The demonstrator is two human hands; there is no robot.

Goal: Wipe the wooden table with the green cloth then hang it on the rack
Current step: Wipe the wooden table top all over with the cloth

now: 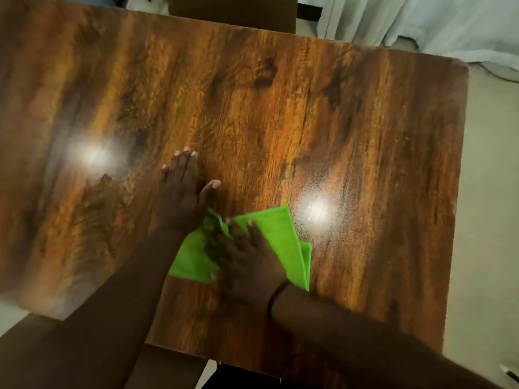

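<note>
A glossy wooden table [280,108] fills most of the view. The green cloth [280,231] lies folded on it near the front edge, right of centre. My right hand [244,259] presses flat on top of the cloth, fingers spread, a dark band on its wrist. My left hand [182,192] rests flat on the bare wood just left of and beyond the cloth, its heel touching the cloth's far left corner, holding nothing. The rack is not in view.
A chair back [233,9] stands at the table's far side. White curtains [421,21] hang at the upper right over a pale floor [488,220]. Two bright light reflections glare on the tabletop. A brown chair seat [168,369] shows below the near edge.
</note>
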